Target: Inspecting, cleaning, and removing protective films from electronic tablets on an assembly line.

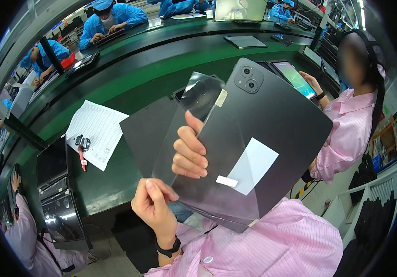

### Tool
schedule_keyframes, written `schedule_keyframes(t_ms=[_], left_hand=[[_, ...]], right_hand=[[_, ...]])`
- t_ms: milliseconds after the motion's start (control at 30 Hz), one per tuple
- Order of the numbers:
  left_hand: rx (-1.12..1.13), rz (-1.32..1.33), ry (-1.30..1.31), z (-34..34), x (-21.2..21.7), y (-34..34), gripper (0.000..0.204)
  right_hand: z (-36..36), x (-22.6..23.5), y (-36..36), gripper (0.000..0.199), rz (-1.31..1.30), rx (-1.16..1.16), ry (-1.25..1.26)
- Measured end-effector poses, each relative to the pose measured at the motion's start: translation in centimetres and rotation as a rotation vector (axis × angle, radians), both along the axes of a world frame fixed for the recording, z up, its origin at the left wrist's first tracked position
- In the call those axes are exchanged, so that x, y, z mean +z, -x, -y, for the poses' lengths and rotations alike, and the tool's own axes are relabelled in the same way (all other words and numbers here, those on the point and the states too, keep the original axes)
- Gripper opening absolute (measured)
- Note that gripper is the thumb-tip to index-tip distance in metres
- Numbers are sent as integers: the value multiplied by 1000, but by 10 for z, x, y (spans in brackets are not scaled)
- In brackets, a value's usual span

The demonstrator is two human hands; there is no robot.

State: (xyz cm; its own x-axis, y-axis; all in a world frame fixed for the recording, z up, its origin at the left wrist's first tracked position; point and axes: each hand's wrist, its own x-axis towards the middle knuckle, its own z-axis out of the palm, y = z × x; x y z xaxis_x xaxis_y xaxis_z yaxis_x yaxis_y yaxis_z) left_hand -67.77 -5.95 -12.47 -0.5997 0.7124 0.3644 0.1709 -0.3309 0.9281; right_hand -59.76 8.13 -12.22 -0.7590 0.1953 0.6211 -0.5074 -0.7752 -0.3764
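My right hand (190,150) is closed around the left edge of a dark grey tablet (283,120), its fingers curled over the back. The tablet is tilted in front of me, camera side facing me. A clear protective film (166,152) lies over part of the back and stands off past its left edge. My left hand (154,203) is pinched at the film's lower left corner. On the tablet's back are a white label (257,161), a small white sticker (226,181) and a yellowish tape tab (221,98). The right forearm is mostly hidden behind the tablet.
A green bench (110,189) holds a printed sheet (98,134), a red-handled tool (82,154) and dark panels (54,161). At right a co-worker in pink (350,124) holds a lit tablet (295,78). Several people in blue work across the bench, near a monitor (240,10).
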Motion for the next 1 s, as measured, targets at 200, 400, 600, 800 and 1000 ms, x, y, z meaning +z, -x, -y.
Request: schedule_keyframes(t_ms=[200, 400, 600, 800, 1000], left_hand=[[91, -23, -56, 15, 4, 0, 37], [152, -44, -142, 15, 12, 7, 38], [115, -142, -386, 22, 49, 6, 38], [277, -219, -245, 36, 62, 11, 32], [-317, 592, -348, 43, 39, 43, 47]], right_hand=[[6, -10, 6, 59, 21, -18, 59], [3, -13, 10, 59, 106, -124, 50], [-58, -46, -4, 61, 34, 24, -232], [-18, -9, -3, 56, 1001, -1199, -545], [-17, -11, 6, 59, 977, -1255, -766]])
